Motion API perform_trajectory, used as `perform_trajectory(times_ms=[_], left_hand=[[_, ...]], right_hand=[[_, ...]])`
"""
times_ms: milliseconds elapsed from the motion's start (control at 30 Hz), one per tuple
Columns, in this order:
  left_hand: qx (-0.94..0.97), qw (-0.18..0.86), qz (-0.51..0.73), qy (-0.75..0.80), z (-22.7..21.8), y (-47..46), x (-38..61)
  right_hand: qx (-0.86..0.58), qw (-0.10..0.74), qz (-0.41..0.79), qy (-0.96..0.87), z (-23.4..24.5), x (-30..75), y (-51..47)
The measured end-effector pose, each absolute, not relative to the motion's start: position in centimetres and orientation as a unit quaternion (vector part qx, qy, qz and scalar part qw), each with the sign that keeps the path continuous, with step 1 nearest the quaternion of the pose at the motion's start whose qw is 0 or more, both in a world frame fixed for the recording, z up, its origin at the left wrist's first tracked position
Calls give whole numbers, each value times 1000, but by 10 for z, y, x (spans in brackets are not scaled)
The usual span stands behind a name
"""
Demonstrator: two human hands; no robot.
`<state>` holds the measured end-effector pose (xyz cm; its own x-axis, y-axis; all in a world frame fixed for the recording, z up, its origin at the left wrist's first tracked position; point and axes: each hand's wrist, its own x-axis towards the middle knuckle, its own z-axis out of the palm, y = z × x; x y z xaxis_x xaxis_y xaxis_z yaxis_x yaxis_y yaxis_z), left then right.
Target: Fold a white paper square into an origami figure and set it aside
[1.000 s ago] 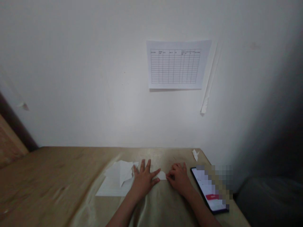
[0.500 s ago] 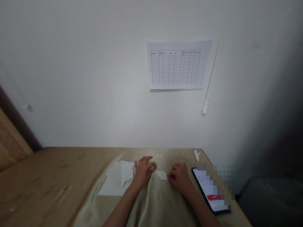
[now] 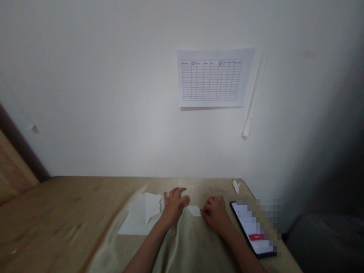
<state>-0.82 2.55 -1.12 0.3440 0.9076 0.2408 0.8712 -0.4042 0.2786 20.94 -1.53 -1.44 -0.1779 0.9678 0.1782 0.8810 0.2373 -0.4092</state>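
A small folded white paper piece [image 3: 194, 210] lies on the cloth-covered table between my two hands. My left hand [image 3: 174, 206] has its fingers curled and pinches the piece's left end. At the right end, my right hand [image 3: 215, 213] is closed with its fingertips pressed on the paper. Both forearms reach in from the bottom of the view.
A stack of white paper sheets [image 3: 142, 214] lies left of my left hand. A phone [image 3: 253, 229] with a lit screen lies at the right, near the table's edge. A small paper scrap [image 3: 236, 186] sits by the wall. A printed table sheet [image 3: 212, 77] hangs on the wall.
My left hand went from flat with spread fingers to curled, pinching the small paper's left end. The right hand has hardly moved.
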Motion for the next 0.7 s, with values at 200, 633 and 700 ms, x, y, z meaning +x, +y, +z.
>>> perform_trajectory(times_ms=[200, 633, 700], left_hand=[[840, 10, 170, 515, -17, 30, -10], [822, -38, 205, 530, -3, 19, -11], [825, -39, 205, 525, 2, 13, -11]], right_hand=[[-611, 187, 110, -761, -11, 210, -17], [-603, 208, 110, -762, -15, 209, -16], [-604, 209, 108, -761, -15, 209, -17]])
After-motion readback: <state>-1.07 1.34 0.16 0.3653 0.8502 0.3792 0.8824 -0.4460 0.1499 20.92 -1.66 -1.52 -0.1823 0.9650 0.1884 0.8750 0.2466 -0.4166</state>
